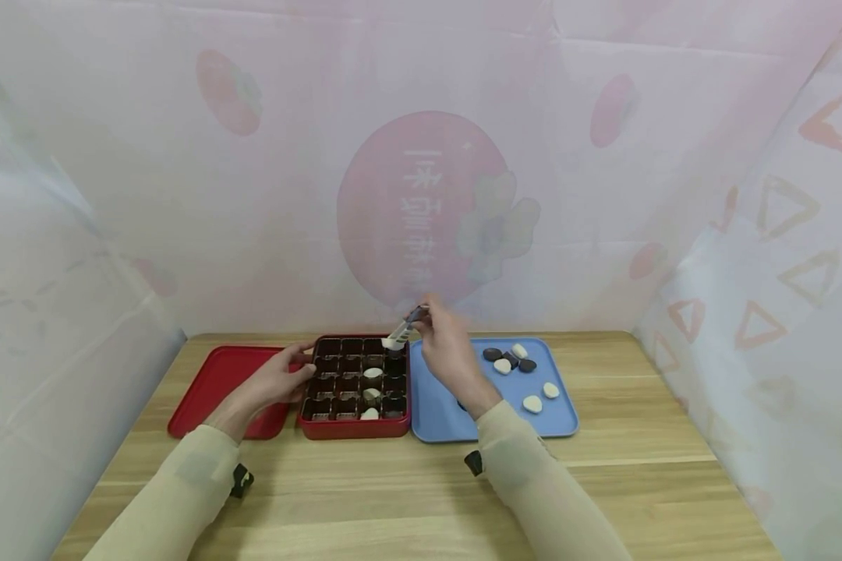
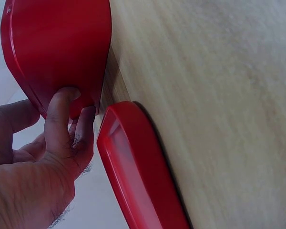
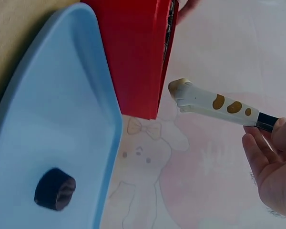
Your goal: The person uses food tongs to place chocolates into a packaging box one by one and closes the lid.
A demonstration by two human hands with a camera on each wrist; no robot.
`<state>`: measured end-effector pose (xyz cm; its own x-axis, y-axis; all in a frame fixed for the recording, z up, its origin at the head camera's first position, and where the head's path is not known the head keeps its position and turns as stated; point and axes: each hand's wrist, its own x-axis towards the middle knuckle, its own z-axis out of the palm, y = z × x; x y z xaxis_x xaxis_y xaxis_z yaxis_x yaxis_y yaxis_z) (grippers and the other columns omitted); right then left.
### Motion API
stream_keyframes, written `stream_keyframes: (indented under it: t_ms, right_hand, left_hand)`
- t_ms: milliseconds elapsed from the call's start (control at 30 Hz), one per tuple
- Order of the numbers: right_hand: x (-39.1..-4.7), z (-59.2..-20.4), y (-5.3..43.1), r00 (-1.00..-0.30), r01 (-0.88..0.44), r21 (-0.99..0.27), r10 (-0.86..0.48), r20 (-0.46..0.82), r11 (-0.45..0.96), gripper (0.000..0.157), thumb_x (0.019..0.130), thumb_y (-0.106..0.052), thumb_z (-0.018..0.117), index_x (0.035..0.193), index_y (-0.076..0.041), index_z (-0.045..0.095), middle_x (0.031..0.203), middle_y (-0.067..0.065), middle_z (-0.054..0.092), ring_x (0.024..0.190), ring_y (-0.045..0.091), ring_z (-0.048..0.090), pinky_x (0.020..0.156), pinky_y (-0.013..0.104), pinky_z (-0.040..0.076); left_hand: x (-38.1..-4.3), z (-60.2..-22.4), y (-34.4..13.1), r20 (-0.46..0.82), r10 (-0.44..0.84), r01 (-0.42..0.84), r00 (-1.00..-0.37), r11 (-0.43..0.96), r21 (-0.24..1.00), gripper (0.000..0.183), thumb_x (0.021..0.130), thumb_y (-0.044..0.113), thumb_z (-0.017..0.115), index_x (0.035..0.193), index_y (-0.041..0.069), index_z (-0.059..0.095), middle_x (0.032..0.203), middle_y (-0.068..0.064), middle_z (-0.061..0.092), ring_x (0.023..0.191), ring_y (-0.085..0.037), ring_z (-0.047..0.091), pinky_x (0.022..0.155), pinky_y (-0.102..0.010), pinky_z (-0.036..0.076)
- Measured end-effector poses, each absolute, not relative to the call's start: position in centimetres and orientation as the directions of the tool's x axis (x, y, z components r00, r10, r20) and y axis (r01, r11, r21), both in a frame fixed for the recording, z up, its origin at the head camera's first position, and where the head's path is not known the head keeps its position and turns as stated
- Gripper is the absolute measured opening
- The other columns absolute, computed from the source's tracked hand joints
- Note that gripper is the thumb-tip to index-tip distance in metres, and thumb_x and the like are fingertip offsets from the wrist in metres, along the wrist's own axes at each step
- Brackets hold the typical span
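Observation:
A red box (image 1: 354, 429) with a dark compartment tray stands in the middle in the head view. My left hand (image 1: 281, 377) is at its left wall, fingertips touching the outside. My right hand (image 1: 449, 351) holds the dark handle of white, brown-spotted tongs with a paw-shaped tip (image 3: 214, 102). The tongs' tip is over the box's far right corner compartment; whether a piece is between its ends cannot be told. White pieces (image 1: 373, 373) sit in the third column; dark ones appear in the right column. A dark chocolate-like piece (image 3: 55, 188) lies on the blue tray (image 3: 86, 62).
To the box's left lies a red lid (image 1: 214, 386), its near edge also in the left wrist view. More white pieces (image 1: 532, 403) and dark pieces (image 1: 492, 354) lie on the blue tray's right half, right of the box. A printed cloth (image 1: 288, 195) hangs behind the wooden table (image 1: 365, 499).

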<state>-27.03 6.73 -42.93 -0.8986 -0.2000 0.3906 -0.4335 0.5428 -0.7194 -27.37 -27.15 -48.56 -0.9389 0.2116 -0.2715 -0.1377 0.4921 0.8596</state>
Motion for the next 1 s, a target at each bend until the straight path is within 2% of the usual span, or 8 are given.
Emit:
stream_keyframes:
  t_ms: [167,300,433,667,800,1000]
  right_hand:
    - [-27.1,-43.4,5.3,-0.903,-0.430,-0.741,-0.235,0.360,0.517,0.020,0.118,0.005,0.062,0.133,-0.008,0.066,0.138,0.012,0.084,0.131,0.034,0.082,0.109,0.042,0.069]
    - [-27.2,-43.7,4.6,-0.900,-0.436,-0.736,-0.252,0.356,0.518,0.027,0.116,0.011,0.061,0.134,-0.008,0.066,0.139,0.013,0.084,0.130,0.034,0.083,0.106,0.040,0.070]
    - [-27.4,-44.2,4.2,-0.898,-0.439,-0.715,-0.256,0.357,0.544,0.024,0.117,0.007,0.061,0.134,-0.010,0.066,0.139,0.011,0.085,0.129,0.033,0.084,0.104,0.040,0.071]
    - [-27.5,-44.3,4.1,-0.891,-0.453,-0.698,-0.264,0.369,0.555,0.018,0.121,-0.008,0.063,0.138,-0.009,0.067,0.138,0.014,0.085,0.133,0.035,0.083,0.108,0.045,0.070]
    - [-27.3,-44.1,4.6,-0.889,-0.457,-0.714,-0.265,0.373,0.531,0.019,0.121,-0.009,0.062,0.140,-0.008,0.067,0.140,0.015,0.083,0.133,0.036,0.082,0.109,0.047,0.069]
    - [-26.6,-43.5,5.8,-0.900,-0.436,-0.732,-0.251,0.357,0.524,0.021,0.121,-0.008,0.062,0.141,-0.009,0.068,0.137,0.015,0.084,0.126,0.034,0.083,0.106,0.048,0.070]
  left_hand:
    - [-27.5,-48.7,-27.1,-0.266,0.213,-0.133,-0.940,0.490,0.862,0.068,0.127,0.013,0.050,0.186,0.001,0.019,0.179,-0.042,0.039,0.071,-0.014,0.049,0.071,-0.032,0.056]
    - [-27.5,-48.9,-27.1,-0.262,0.211,-0.127,-0.942,0.498,0.858,0.068,0.127,0.013,0.050,0.187,0.001,0.020,0.179,-0.042,0.040,0.074,-0.015,0.052,0.071,-0.032,0.057]
    - [-27.6,-48.9,-27.1,-0.264,0.214,-0.126,-0.940,0.503,0.855,0.069,0.127,0.014,0.051,0.187,0.002,0.020,0.180,-0.042,0.039,0.075,-0.016,0.053,0.072,-0.033,0.057]
    - [-27.6,-48.9,-27.0,-0.267,0.216,-0.130,-0.939,0.498,0.857,0.068,0.127,0.014,0.051,0.187,0.003,0.020,0.180,-0.041,0.039,0.072,-0.014,0.051,0.071,-0.032,0.056]
    - [-27.5,-48.8,-26.9,-0.266,0.219,-0.132,-0.939,0.486,0.864,0.068,0.127,0.013,0.051,0.187,0.003,0.021,0.179,-0.041,0.040,0.069,-0.014,0.049,0.069,-0.031,0.055]
    - [-27.6,-48.9,-26.8,-0.264,0.215,-0.130,-0.940,0.491,0.861,0.068,0.127,0.014,0.051,0.187,0.003,0.022,0.179,-0.041,0.041,0.074,-0.016,0.052,0.071,-0.033,0.057]
